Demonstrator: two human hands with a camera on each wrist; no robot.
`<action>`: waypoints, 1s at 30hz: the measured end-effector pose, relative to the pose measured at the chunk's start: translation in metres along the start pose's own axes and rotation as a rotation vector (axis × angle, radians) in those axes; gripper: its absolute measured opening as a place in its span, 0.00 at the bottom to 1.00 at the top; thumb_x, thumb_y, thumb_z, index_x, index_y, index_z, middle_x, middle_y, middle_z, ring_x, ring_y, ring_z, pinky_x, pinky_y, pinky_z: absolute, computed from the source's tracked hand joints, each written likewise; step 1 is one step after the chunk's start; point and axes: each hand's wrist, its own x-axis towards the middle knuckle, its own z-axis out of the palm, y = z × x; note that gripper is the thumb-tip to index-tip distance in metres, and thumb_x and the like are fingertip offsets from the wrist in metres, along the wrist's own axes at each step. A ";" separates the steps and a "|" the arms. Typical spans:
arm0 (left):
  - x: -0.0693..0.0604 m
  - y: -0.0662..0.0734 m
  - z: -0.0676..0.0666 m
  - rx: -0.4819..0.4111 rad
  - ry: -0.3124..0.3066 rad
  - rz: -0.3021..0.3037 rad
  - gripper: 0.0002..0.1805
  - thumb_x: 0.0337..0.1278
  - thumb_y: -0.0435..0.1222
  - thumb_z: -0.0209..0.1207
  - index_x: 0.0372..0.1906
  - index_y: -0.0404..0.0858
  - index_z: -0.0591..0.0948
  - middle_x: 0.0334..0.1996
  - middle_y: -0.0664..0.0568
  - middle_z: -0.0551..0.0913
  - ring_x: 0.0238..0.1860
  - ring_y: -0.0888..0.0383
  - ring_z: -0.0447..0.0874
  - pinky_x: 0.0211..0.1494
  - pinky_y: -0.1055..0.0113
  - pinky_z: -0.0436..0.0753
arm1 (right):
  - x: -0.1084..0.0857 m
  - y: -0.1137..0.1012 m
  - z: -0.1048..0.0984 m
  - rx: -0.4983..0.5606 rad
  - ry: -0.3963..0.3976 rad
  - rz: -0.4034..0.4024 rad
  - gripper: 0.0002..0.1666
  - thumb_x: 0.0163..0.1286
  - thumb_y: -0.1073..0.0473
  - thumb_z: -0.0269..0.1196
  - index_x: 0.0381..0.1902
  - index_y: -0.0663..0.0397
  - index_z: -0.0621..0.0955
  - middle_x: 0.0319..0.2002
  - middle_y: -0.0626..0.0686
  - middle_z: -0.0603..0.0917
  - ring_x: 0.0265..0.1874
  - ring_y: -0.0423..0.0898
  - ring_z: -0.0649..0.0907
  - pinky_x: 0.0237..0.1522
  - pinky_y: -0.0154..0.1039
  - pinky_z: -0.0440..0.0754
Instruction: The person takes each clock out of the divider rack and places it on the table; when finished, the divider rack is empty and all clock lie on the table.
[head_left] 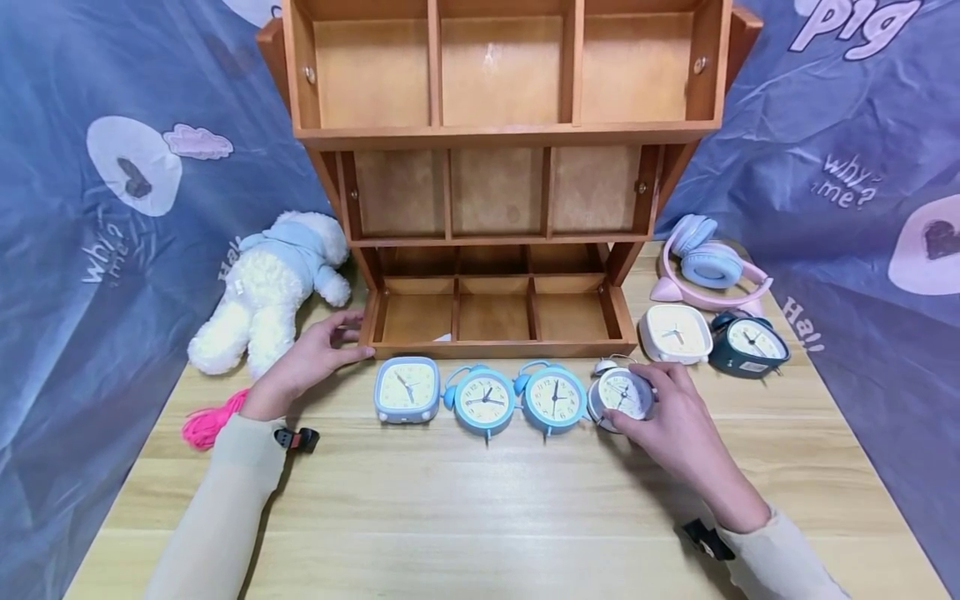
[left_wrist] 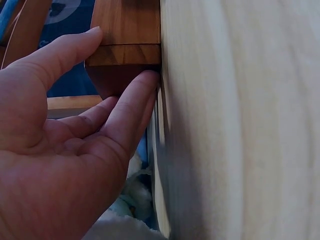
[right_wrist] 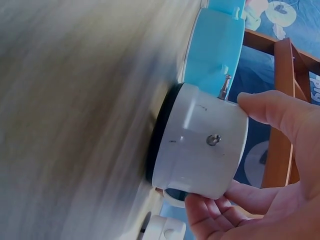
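My right hand grips a small white twin-bell alarm clock, thumb on one side and fingers on the other. In the right wrist view, the clock's white casing stands close to the tabletop. Left of it stand a blue alarm clock, a second blue one and a rounded-square clock, in a row. My left hand holds the front left corner of the wooden shelf rack; in the left wrist view, thumb and fingers lie on different faces of that corner.
At the right lie a white square clock, a dark green clock and pink-and-blue headphones. A white plush toy and a pink yarn bundle lie at the left. The rack's tiers overhang the table's back.
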 end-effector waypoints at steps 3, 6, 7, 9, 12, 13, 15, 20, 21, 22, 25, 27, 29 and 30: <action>0.000 -0.001 0.000 0.000 0.003 0.008 0.44 0.75 0.38 0.71 0.86 0.30 0.65 0.75 0.28 0.79 0.76 0.33 0.80 0.58 0.83 0.77 | -0.001 0.000 0.000 0.003 0.001 -0.004 0.44 0.63 0.51 0.84 0.71 0.68 0.80 0.65 0.69 0.77 0.55 0.65 0.82 0.51 0.55 0.78; -0.001 -0.002 -0.001 -0.008 0.003 0.016 0.43 0.75 0.37 0.71 0.86 0.29 0.65 0.76 0.28 0.78 0.76 0.33 0.80 0.58 0.83 0.78 | -0.002 0.000 0.000 0.008 -0.001 -0.005 0.44 0.64 0.51 0.83 0.71 0.68 0.80 0.65 0.69 0.77 0.55 0.64 0.82 0.50 0.54 0.78; -0.001 -0.002 -0.001 -0.009 0.003 0.018 0.43 0.75 0.37 0.71 0.85 0.29 0.65 0.76 0.28 0.78 0.76 0.33 0.80 0.58 0.83 0.78 | -0.002 0.000 0.000 0.008 -0.001 -0.005 0.44 0.65 0.50 0.83 0.71 0.68 0.80 0.65 0.69 0.77 0.54 0.64 0.82 0.50 0.53 0.78; -0.002 -0.003 0.000 -0.013 0.001 0.018 0.43 0.75 0.37 0.71 0.85 0.29 0.65 0.76 0.28 0.78 0.76 0.33 0.80 0.58 0.83 0.78 | -0.003 0.000 0.000 0.008 -0.004 -0.006 0.45 0.65 0.50 0.83 0.71 0.68 0.79 0.65 0.69 0.76 0.54 0.63 0.81 0.49 0.53 0.78; -0.004 -0.002 -0.001 -0.011 0.003 0.020 0.43 0.76 0.37 0.71 0.86 0.29 0.65 0.76 0.28 0.78 0.76 0.33 0.80 0.58 0.84 0.78 | -0.003 0.000 0.000 0.010 -0.004 -0.009 0.45 0.65 0.50 0.83 0.71 0.68 0.79 0.63 0.68 0.77 0.51 0.61 0.81 0.48 0.51 0.77; -0.004 -0.002 -0.001 -0.009 0.003 0.022 0.43 0.76 0.37 0.70 0.86 0.29 0.65 0.76 0.28 0.78 0.76 0.33 0.80 0.58 0.83 0.78 | -0.004 0.000 0.000 0.011 -0.003 -0.009 0.45 0.65 0.51 0.83 0.71 0.69 0.79 0.63 0.68 0.77 0.50 0.60 0.80 0.47 0.50 0.77; -0.005 -0.002 -0.002 -0.008 0.004 0.024 0.42 0.76 0.37 0.70 0.86 0.29 0.65 0.76 0.28 0.78 0.76 0.33 0.80 0.58 0.83 0.78 | -0.004 0.000 0.001 0.014 -0.004 -0.010 0.45 0.65 0.51 0.83 0.72 0.69 0.79 0.62 0.68 0.76 0.48 0.59 0.80 0.46 0.48 0.76; -0.004 -0.001 -0.002 -0.001 0.001 0.020 0.42 0.76 0.36 0.70 0.86 0.29 0.65 0.74 0.28 0.80 0.74 0.33 0.81 0.58 0.83 0.78 | -0.005 -0.001 0.002 0.017 0.000 -0.011 0.45 0.65 0.52 0.82 0.72 0.69 0.79 0.62 0.67 0.76 0.49 0.59 0.80 0.47 0.49 0.76; -0.004 -0.001 -0.002 0.001 -0.001 0.021 0.42 0.76 0.36 0.70 0.85 0.29 0.65 0.74 0.28 0.80 0.74 0.33 0.81 0.58 0.83 0.78 | -0.005 -0.001 0.002 0.017 0.003 -0.012 0.45 0.65 0.52 0.82 0.72 0.69 0.79 0.62 0.67 0.76 0.49 0.59 0.80 0.47 0.49 0.77; -0.004 0.000 -0.002 0.003 -0.003 0.022 0.41 0.76 0.36 0.70 0.85 0.29 0.65 0.73 0.27 0.81 0.74 0.33 0.81 0.57 0.83 0.78 | -0.005 -0.001 0.002 0.016 0.005 -0.014 0.45 0.65 0.52 0.82 0.72 0.69 0.79 0.62 0.67 0.76 0.50 0.59 0.80 0.48 0.50 0.77; -0.006 0.001 -0.004 0.021 -0.008 0.026 0.41 0.77 0.37 0.69 0.85 0.29 0.66 0.74 0.28 0.80 0.73 0.34 0.82 0.57 0.83 0.78 | -0.005 -0.001 0.002 0.016 0.010 -0.018 0.44 0.65 0.51 0.82 0.72 0.69 0.79 0.62 0.67 0.76 0.50 0.59 0.79 0.48 0.50 0.76; -0.008 0.003 -0.007 0.029 -0.008 0.027 0.40 0.78 0.37 0.69 0.85 0.30 0.66 0.74 0.29 0.81 0.73 0.34 0.83 0.57 0.83 0.78 | -0.005 -0.001 0.001 0.016 0.013 -0.021 0.44 0.65 0.51 0.82 0.72 0.68 0.79 0.62 0.67 0.77 0.50 0.60 0.80 0.47 0.50 0.76; -0.012 0.005 -0.010 0.049 -0.005 0.026 0.40 0.79 0.39 0.69 0.85 0.31 0.67 0.75 0.31 0.80 0.73 0.35 0.83 0.59 0.82 0.79 | -0.005 -0.001 0.001 0.021 0.012 -0.022 0.45 0.66 0.51 0.82 0.73 0.69 0.79 0.64 0.68 0.76 0.52 0.62 0.80 0.50 0.54 0.79; -0.014 0.005 -0.011 0.063 0.001 0.021 0.40 0.80 0.41 0.68 0.85 0.31 0.67 0.76 0.31 0.80 0.74 0.35 0.83 0.63 0.77 0.80 | -0.004 -0.002 0.000 0.024 0.013 -0.024 0.45 0.66 0.51 0.82 0.73 0.69 0.78 0.65 0.69 0.76 0.54 0.64 0.81 0.52 0.57 0.81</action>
